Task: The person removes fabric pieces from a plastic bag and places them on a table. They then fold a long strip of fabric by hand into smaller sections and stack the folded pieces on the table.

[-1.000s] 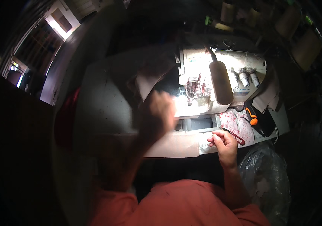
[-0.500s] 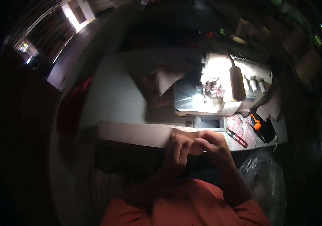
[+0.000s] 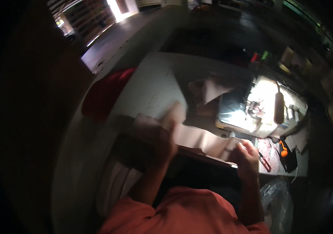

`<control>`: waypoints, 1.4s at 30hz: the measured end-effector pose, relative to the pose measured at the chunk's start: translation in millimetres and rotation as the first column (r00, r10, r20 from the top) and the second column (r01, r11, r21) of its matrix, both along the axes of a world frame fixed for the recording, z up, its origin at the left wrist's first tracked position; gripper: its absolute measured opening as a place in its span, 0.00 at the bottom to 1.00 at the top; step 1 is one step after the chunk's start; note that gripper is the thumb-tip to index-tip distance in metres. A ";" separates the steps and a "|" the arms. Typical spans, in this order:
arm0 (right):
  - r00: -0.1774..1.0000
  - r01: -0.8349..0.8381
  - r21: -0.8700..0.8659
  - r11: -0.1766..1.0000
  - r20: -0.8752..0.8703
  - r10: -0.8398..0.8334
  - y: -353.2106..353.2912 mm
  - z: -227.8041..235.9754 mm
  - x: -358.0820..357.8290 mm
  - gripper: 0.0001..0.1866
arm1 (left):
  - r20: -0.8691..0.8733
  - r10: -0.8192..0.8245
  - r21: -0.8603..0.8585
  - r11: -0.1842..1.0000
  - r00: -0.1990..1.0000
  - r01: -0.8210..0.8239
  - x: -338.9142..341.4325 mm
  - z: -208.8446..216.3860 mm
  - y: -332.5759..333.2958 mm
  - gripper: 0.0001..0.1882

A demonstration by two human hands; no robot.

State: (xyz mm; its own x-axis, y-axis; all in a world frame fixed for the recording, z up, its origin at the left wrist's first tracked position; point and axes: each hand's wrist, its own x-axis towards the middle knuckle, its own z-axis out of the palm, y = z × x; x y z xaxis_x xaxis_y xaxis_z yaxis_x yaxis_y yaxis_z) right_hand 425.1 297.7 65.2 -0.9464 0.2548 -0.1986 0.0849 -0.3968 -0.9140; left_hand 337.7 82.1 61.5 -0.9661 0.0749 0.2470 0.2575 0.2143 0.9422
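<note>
A long pale pinkish strip of cloth (image 3: 192, 137) stretches in waves along the front edge of the table, between my two hands. My right hand (image 3: 248, 156) is closed on its right end, with the thumb and fingers pinching the cloth. Over the left part of the strip is my left hand (image 3: 166, 142), smeared by motion and in shade. A pale flap rises just above it, and its fingers cannot be made out clearly. Beyond my right hand stands a sewing machine (image 3: 267, 126), its needle area brightly lit.
Red-handled thread snips (image 3: 265, 162) lie right of my right hand, near an orange-handled tool (image 3: 283, 149). Crumpled pale cloth (image 3: 213, 90) rests left of the machine. Red material (image 3: 106, 93) is at the table's left edge, and a clear plastic bag (image 3: 277, 199) hangs low right.
My hands, close together before, have moved apart; the left went leftward along the strip. The cloth now ripples between them. The whole view has shifted, putting the table lower and further right.
</note>
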 end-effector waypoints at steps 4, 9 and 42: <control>0.986 -0.141 -0.131 0.981 -0.110 0.127 1.8 9.4 1.6 0.09 | -0.353 -0.583 -0.690 0.691 0.732 0.218 35.0 12.0 63.0 0.33; 0.997 -0.061 0.106 0.993 -0.042 0.065 3.4 22.3 15.3 0.05 | -0.221 -0.661 -0.616 0.665 0.717 0.423 36.3 10.0 77.2 0.38; 0.979 0.152 0.209 0.966 -0.166 -0.118 32.0 -29.9 -38.8 0.12 | -0.364 -0.751 -0.688 0.615 0.551 0.384 -80.9 8.5 148.0 0.06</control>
State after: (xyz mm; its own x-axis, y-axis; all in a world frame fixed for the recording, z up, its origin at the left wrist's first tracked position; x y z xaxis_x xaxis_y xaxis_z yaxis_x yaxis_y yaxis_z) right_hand 386.2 329.7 35.3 -0.9148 0.4036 0.0187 -0.1010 -0.1837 -0.9778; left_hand 256.8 230.1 70.0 -0.3208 0.8307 0.4551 0.9222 0.1643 0.3500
